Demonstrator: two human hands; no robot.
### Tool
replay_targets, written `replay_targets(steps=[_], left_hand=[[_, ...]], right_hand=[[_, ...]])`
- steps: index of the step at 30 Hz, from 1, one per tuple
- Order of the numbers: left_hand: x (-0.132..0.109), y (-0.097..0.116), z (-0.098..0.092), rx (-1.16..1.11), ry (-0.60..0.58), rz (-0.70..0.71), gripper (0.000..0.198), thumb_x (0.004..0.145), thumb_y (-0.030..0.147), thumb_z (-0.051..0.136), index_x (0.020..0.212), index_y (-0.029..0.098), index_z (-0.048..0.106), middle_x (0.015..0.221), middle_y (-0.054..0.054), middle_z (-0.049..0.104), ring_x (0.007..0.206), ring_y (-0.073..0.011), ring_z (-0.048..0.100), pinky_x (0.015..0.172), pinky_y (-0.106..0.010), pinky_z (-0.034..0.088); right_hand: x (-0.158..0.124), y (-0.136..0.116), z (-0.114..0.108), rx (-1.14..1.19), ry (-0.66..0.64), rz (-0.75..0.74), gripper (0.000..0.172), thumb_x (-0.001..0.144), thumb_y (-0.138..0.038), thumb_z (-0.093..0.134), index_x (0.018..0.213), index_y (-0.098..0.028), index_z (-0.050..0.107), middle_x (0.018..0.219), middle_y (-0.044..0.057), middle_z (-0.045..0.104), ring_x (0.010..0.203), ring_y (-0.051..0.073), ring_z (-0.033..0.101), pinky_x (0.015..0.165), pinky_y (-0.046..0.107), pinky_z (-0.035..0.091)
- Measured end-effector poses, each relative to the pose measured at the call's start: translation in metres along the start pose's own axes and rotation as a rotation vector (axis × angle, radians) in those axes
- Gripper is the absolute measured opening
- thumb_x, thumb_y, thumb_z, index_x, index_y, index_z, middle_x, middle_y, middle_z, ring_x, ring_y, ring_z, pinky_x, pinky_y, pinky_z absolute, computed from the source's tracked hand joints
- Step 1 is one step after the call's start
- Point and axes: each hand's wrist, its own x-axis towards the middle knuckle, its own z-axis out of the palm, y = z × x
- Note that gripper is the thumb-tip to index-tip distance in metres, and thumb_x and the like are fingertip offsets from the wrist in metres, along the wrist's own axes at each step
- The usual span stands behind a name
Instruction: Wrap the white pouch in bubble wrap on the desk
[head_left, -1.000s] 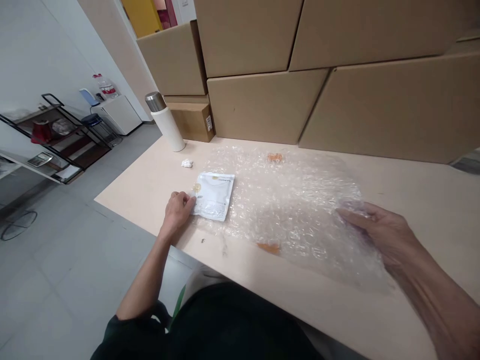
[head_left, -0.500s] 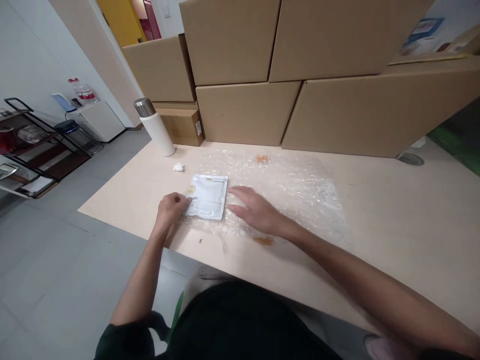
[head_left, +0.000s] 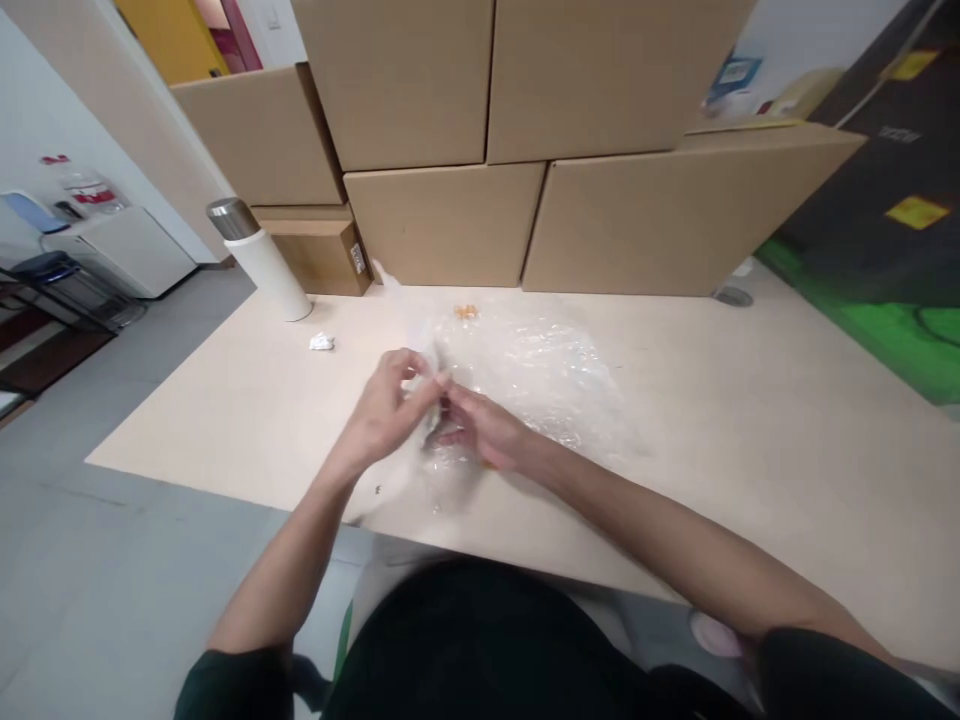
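A clear sheet of bubble wrap (head_left: pixel 536 365) lies on the table, its left part lifted and folded up around my hands. My left hand (head_left: pixel 390 405) pinches the raised wrap between thumb and fingers. Against its fingertips, my right hand (head_left: pixel 487 425) is closed on the wrap from the other side. Between the hands a greyish edge of the flat white packet (head_left: pixel 432 422) shows, tilted up; most of it is hidden by fingers and film, and motion blurs it. Orange tape (head_left: pixel 466 312) sits at the far edge of the wrap.
A white flask with a steel cap (head_left: pixel 262 265) stands at the back left, near a crumpled white scrap (head_left: pixel 322 342). Stacked cardboard boxes (head_left: pixel 442 230) wall off the table's (head_left: pixel 735 430) back. A small brown box (head_left: pixel 319 255) sits beside the flask.
My left hand has moved up and right, and my right hand has closed in to meet it. The packet, flat before, is now tilted, with the wrap's left part raised. The view has shifted right.
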Motion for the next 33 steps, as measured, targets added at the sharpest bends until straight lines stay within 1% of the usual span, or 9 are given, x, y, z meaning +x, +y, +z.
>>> replay_targets(steps=[5, 11, 14, 16, 18, 20, 24, 28, 33], left_hand=[[0.004, 0.013, 0.049, 0.400, -0.221, 0.022, 0.040, 0.100, 0.053, 0.041, 0.105, 0.023, 0.066, 0.122, -0.011, 0.059, 0.112, -0.0308, 0.053, 0.096, -0.051, 0.043], [-0.001, 0.015, 0.071, 0.558, -0.353, 0.005, 0.048, 0.101, 0.054, 0.035, 0.109, 0.023, 0.072, 0.136, -0.013, 0.054, 0.124, -0.0380, 0.046, 0.100, -0.060, 0.037], [-0.007, 0.004, 0.070, 0.458, -0.388, 0.062, 0.047, 0.103, 0.048, 0.032, 0.118, 0.024, 0.069, 0.145, -0.015, 0.048, 0.134, -0.0401, 0.040, 0.104, -0.064, 0.034], [-0.010, -0.009, 0.065, 0.347, -0.302, 0.057, 0.044, 0.102, 0.046, 0.035, 0.129, 0.024, 0.063, 0.153, -0.016, 0.040, 0.143, -0.0401, 0.031, 0.109, -0.067, 0.028], [-0.013, -0.025, 0.056, 0.228, -0.098, -0.041, 0.051, 0.097, 0.048, 0.048, 0.139, 0.021, 0.053, 0.157, -0.019, 0.031, 0.147, -0.0405, 0.025, 0.111, -0.066, 0.026], [-0.015, -0.038, 0.046, 0.030, 0.058, -0.224, 0.067, 0.089, 0.052, 0.060, 0.145, 0.017, 0.045, 0.154, -0.022, 0.034, 0.143, -0.0402, 0.034, 0.109, -0.060, 0.035], [-0.016, -0.038, 0.031, -0.412, 0.124, -0.401, 0.074, 0.088, 0.054, 0.063, 0.149, 0.022, 0.036, 0.140, -0.017, 0.052, 0.121, -0.0278, 0.059, 0.099, -0.042, 0.049], [-0.010, -0.008, 0.044, -0.571, 0.139, -0.203, 0.057, 0.093, 0.049, 0.059, 0.142, 0.027, 0.041, 0.140, -0.012, 0.054, 0.121, -0.0227, 0.059, 0.101, -0.040, 0.048], [0.010, 0.020, 0.090, -0.427, -0.148, 0.112, 0.047, 0.098, 0.042, 0.051, 0.142, 0.026, 0.047, 0.151, -0.010, 0.048, 0.141, -0.0270, 0.043, 0.115, -0.048, 0.036]], right_hand=[[-0.029, -0.005, -0.039, 0.199, 0.137, 0.066, 0.020, 0.085, -0.039, 0.065, 0.085, -0.020, 0.067, 0.086, 0.005, 0.066, 0.077, 0.018, 0.060, 0.076, 0.035, 0.054], [-0.050, -0.016, -0.063, -0.472, 0.446, -0.186, 0.034, 0.082, -0.036, 0.066, 0.113, -0.021, 0.067, 0.119, 0.007, 0.063, 0.108, 0.022, 0.058, 0.098, 0.039, 0.046], [-0.038, -0.016, -0.059, -0.694, 0.337, -0.251, 0.035, 0.091, -0.041, 0.054, 0.119, -0.022, 0.063, 0.125, 0.009, 0.062, 0.110, 0.024, 0.059, 0.099, 0.042, 0.044], [-0.028, -0.015, -0.054, -0.778, 0.246, -0.242, 0.036, 0.096, -0.047, 0.045, 0.111, -0.022, 0.065, 0.113, 0.009, 0.066, 0.103, 0.025, 0.061, 0.096, 0.043, 0.045], [-0.021, -0.016, -0.049, -0.825, 0.233, -0.224, 0.042, 0.098, -0.053, 0.039, 0.105, -0.022, 0.065, 0.105, 0.009, 0.068, 0.098, 0.025, 0.061, 0.093, 0.043, 0.046], [-0.021, -0.019, -0.045, -0.818, 0.251, -0.192, 0.046, 0.098, -0.059, 0.039, 0.105, -0.022, 0.065, 0.105, 0.009, 0.068, 0.098, 0.026, 0.061, 0.091, 0.043, 0.047], [-0.031, -0.027, -0.043, -0.716, 0.223, -0.119, 0.053, 0.095, -0.067, 0.042, 0.112, -0.023, 0.066, 0.112, 0.008, 0.069, 0.103, 0.027, 0.062, 0.094, 0.044, 0.046], [-0.039, -0.028, -0.053, -0.509, 0.218, -0.108, 0.053, 0.090, -0.067, 0.054, 0.121, -0.027, 0.067, 0.128, 0.008, 0.066, 0.115, 0.028, 0.059, 0.100, 0.045, 0.045], [-0.054, -0.028, -0.081, -0.213, 0.223, -0.194, 0.042, 0.091, -0.053, 0.057, 0.116, -0.022, 0.069, 0.111, 0.007, 0.072, 0.097, 0.022, 0.066, 0.088, 0.036, 0.051]])
